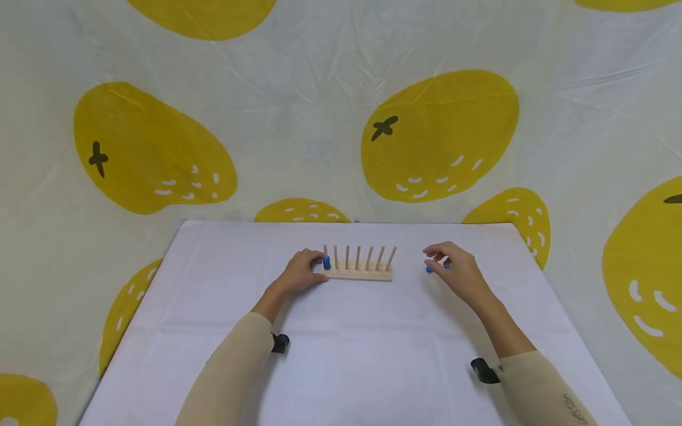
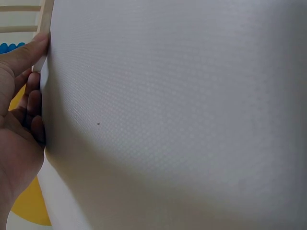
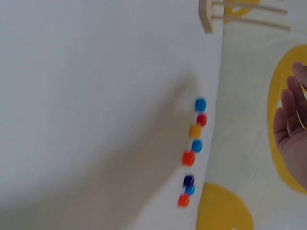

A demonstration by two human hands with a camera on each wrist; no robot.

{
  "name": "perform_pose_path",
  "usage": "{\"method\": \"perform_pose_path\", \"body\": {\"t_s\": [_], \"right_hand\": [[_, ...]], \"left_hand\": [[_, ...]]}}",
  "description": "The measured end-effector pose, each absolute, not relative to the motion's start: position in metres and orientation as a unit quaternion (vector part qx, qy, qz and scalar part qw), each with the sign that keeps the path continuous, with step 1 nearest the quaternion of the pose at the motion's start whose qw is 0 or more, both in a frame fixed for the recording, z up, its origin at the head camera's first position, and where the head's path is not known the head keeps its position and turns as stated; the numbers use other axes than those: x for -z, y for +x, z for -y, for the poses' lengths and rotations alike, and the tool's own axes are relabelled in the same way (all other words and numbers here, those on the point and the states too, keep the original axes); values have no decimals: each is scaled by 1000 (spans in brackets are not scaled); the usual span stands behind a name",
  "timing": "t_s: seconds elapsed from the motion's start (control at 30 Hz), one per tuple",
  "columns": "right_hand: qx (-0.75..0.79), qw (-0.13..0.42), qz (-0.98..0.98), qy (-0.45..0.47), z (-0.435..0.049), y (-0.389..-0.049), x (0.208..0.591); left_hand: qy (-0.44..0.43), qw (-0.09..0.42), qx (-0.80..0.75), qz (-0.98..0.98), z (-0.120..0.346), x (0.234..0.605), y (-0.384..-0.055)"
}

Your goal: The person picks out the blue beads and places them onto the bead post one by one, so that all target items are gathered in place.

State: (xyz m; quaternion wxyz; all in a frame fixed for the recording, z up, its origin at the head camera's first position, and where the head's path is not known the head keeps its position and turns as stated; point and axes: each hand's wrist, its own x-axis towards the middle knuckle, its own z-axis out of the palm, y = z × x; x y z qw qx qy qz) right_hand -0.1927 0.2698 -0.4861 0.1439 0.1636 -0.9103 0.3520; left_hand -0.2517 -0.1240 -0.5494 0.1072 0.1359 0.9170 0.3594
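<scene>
A wooden peg rack (image 1: 367,274) with a row of upright pegs stands on the white table. Blue beads (image 1: 327,262) are stacked on its leftmost peg; in the left wrist view these blue beads (image 2: 10,47) show beside the thumb. My left hand (image 1: 301,271) grips the rack's left end, thumb at the front edge and fingers behind. To the right of the rack, my right hand (image 1: 454,269) hovers with loosely bent fingers, thumb apart from fingertips. Beyond it, a blue bead (image 1: 428,269) shows on the table. No bead shows in the right hand (image 3: 293,124).
In the right wrist view, a line of loose beads lies on the table, among them a red bead (image 3: 189,158), an orange bead (image 3: 195,130) and a dark purple bead (image 3: 188,180). A cloth (image 1: 298,130) with yellow fruit hangs behind the table (image 1: 373,355).
</scene>
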Motion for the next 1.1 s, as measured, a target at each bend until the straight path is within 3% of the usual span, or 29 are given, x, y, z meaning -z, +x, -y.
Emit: {"method": "perform_pose_path", "body": {"t_s": [0.33, 0.53, 0.87, 1.1], "right_hand": [[-317, 101, 940, 69, -329, -191, 506], [-312, 43, 949, 26, -353, -195, 515], [-313, -63, 947, -25, -364, -203, 520], [-307, -90, 946, -42, -368, -210, 527]], "left_hand": [[134, 107, -363, -916, 124, 548, -251], [132, 108, -360, -917, 123, 548, -251], [128, 111, -368, -914, 123, 547, -250], [124, 113, -365, -916, 123, 547, -251]]}}
